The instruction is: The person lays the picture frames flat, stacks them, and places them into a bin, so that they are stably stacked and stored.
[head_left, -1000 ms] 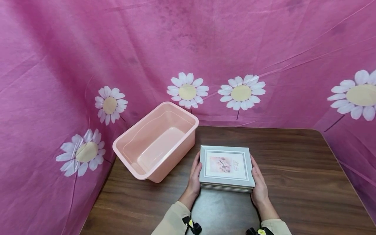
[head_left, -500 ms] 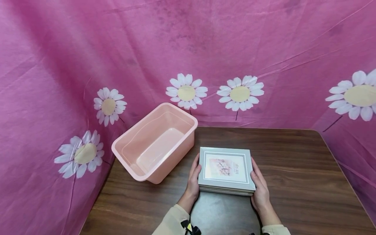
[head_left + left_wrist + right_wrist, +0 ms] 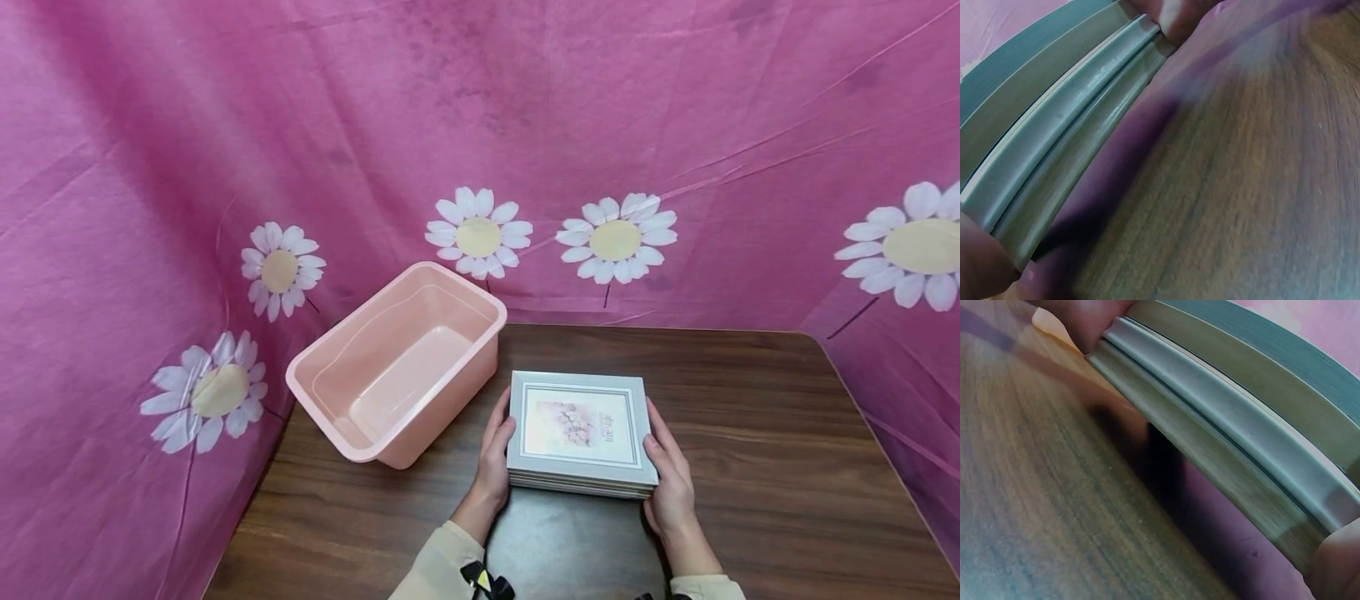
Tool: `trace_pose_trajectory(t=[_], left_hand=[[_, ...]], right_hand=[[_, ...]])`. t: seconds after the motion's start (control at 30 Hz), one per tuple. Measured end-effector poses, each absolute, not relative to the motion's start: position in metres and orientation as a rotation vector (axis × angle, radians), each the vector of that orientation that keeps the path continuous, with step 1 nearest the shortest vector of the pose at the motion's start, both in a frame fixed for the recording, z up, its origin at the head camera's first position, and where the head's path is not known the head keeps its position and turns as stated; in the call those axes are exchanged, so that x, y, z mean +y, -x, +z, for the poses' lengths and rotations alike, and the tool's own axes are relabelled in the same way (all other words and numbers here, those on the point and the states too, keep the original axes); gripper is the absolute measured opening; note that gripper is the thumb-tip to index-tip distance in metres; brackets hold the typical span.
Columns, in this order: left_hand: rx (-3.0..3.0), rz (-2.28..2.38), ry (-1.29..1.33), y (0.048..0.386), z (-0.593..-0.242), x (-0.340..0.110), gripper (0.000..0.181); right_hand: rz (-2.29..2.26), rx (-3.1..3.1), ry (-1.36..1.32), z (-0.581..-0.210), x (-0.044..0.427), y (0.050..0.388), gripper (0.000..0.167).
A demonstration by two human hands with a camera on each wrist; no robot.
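Note:
Between my two hands is a small stack of picture frames (image 3: 582, 429), the top one silvery with a printed floral insert reading "free style". My left hand (image 3: 492, 467) grips the stack's left side, and my right hand (image 3: 671, 483) grips its right side. In the left wrist view the stacked edges (image 3: 1054, 131) run between a fingertip at the top and another at lower left. The right wrist view shows the opposite edges (image 3: 1222, 431) held likewise, with a dark gap between the stack and the tabletop. My remaining fingers are hidden.
A pink plastic basin (image 3: 457, 392) stands left of the stack, with nothing visible inside. The brown wood-grain table (image 3: 765, 433) reaches a pink curtain (image 3: 555, 100) printed with white daisies, at the back and both sides.
The stack looks slightly larger and a little nearer to me than a second ago. My right hand has shifted slightly right with it; both hands keep their hold. The basin stays put.

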State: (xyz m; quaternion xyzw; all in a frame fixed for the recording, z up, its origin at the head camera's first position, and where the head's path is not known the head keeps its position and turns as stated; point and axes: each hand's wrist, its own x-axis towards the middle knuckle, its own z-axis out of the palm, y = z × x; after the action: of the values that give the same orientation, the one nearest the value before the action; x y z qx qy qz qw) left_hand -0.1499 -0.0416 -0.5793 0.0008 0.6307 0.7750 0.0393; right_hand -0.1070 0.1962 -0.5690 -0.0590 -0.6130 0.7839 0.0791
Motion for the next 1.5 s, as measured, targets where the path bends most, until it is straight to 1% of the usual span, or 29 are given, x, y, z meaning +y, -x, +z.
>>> trace_pose_trajectory(t=[0.2,0.6,0.8,1.07,1.5], left_hand=[[1.995,2.387,-0.049,0.146,-0.57,-0.041,0.062],[2.084,2.275,-0.227,0.146,-0.556,-0.047,0.056],[2.054,2.294,-0.216,0.144,-0.55,-0.048,0.06],[2.035,2.345,-0.217,0.143,-0.538,-0.048,0.059],[2.046,2.382,-0.16,0.144,-0.514,-0.048,0.059]], right_hand=[[2.319,-1.854,0.2,-0.559,0.196,0.106,0.058],[2.34,-1.785,0.105,-0.549,0.194,0.103,0.056],[2.344,-1.779,0.109,-0.537,0.193,0.103,0.055],[2.326,-1.799,0.125,-0.523,0.194,0.102,0.054],[2.34,-1.815,0.071,-0.498,0.195,0.103,0.052]])
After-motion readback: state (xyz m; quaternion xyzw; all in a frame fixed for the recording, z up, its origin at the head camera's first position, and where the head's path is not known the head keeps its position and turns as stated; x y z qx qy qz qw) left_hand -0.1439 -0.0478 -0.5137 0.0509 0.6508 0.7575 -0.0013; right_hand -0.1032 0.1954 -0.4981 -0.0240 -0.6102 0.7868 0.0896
